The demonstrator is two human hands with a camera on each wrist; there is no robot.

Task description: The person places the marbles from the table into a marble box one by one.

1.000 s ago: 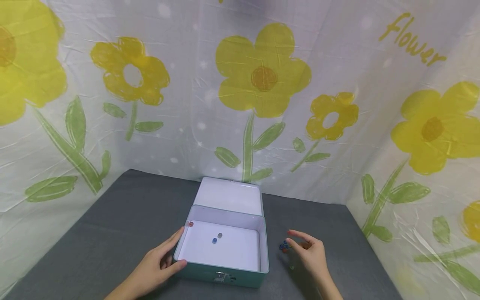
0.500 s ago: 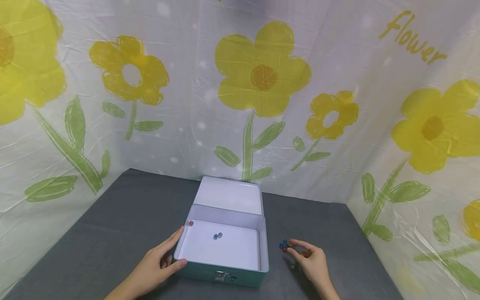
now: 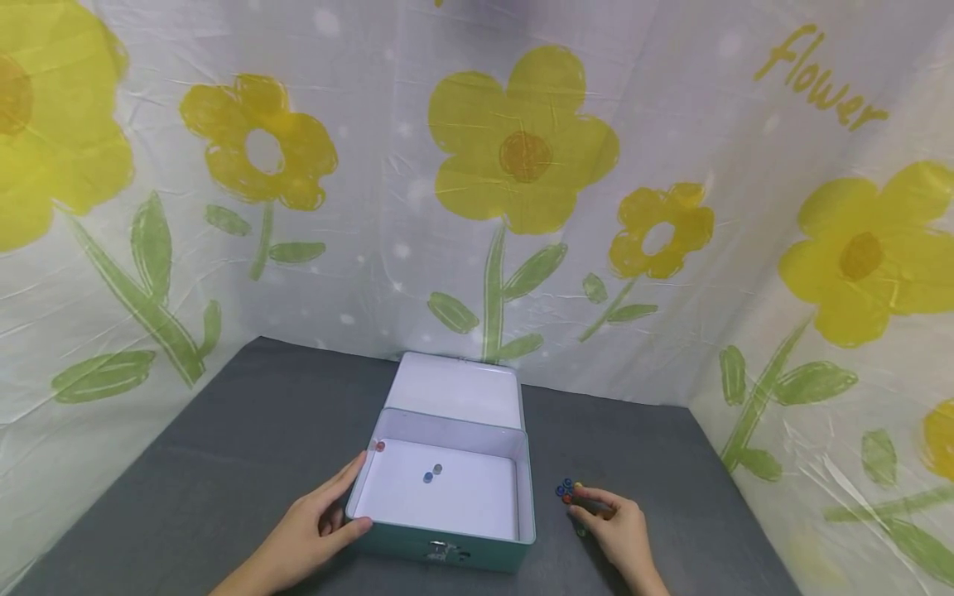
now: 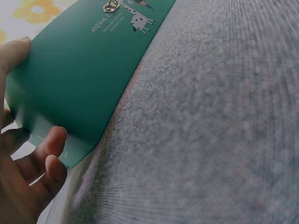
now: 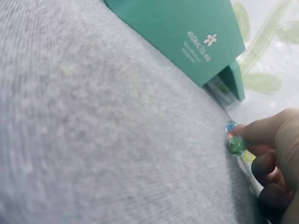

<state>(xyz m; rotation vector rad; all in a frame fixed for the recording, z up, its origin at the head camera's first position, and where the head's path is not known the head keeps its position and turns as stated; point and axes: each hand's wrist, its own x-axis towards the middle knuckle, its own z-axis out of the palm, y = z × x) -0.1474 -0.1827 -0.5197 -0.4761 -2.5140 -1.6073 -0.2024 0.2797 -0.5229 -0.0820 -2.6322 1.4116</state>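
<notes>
The left grip (image 3: 309, 521) holds the green box (image 3: 402, 538) by one corner. The right grip (image 3: 620, 526), narrow, is at the marbles (image 3: 561, 491); I cannot tell whether it pinches any.

the right hand (image 3: 617, 528) (head view) partly hides the yellow marble (image 3: 578, 487).

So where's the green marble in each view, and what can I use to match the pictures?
Head: the green marble is at lower right, right of the box and just below the thumb of the right hand.
Left wrist: not in this picture.
Right wrist: the green marble is at the right, a little below mid-height, by the fingers.
Shared landmark: the box, lower centre, upper left and top, respectively.
</notes>
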